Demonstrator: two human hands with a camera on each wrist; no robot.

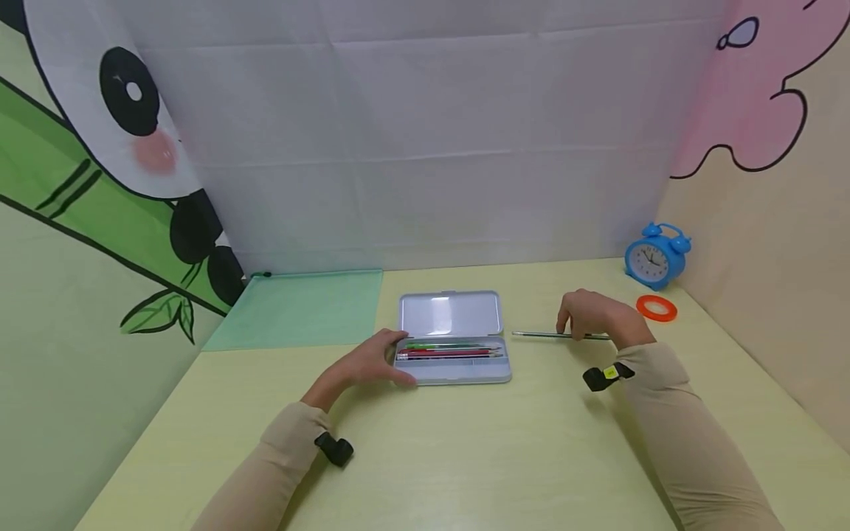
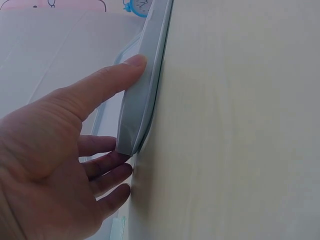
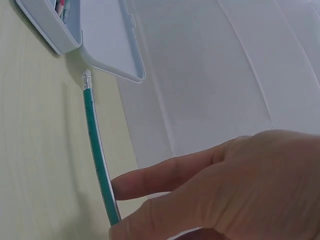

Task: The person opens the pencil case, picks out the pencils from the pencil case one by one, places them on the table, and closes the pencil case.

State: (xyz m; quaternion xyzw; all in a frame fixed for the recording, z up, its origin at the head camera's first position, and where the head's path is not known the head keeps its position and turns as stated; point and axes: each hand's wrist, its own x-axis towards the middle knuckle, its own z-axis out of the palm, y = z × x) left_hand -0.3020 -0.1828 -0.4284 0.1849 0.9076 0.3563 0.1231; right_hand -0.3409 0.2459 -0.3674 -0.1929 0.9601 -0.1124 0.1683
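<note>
An open pencil case (image 1: 462, 372) of pale metal lies on the table, its lid (image 1: 450, 313) folded back at the far side. Inside are several pencils (image 1: 451, 353), red and green ones among them. My left hand (image 1: 373, 361) holds the case's left end, thumb at the front side (image 2: 135, 95) and fingers round the end. To the right of the case, my right hand (image 1: 591, 316) pinches a green pencil (image 3: 99, 145) between thumb and index finger. Its silvery end points left toward the case, apart from it. The pencil's other end is hidden by the hand in the right wrist view.
A blue alarm clock (image 1: 654, 258) stands at the table's back right corner, with an orange-red ring (image 1: 656, 308) in front of it. A green sheet (image 1: 299, 310) covers the back left of the table (image 1: 478, 457). A white cloth backdrop (image 1: 425, 147) hangs behind.
</note>
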